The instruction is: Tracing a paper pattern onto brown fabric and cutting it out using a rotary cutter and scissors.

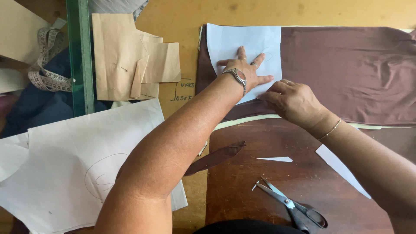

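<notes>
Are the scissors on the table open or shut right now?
Open. The scissors lie untouched on the dark wooden table, their two blades spread in a narrow V, tips apart, pointing up-left.

A pale blue-white paper pattern piece, with straight top and right edges and a curved left edge, lies flat on brown woven cloth. The cloth spreads across the tabletop toward two o'clock, wrinkled at three, its lower edge showing a cream strip.
</notes>
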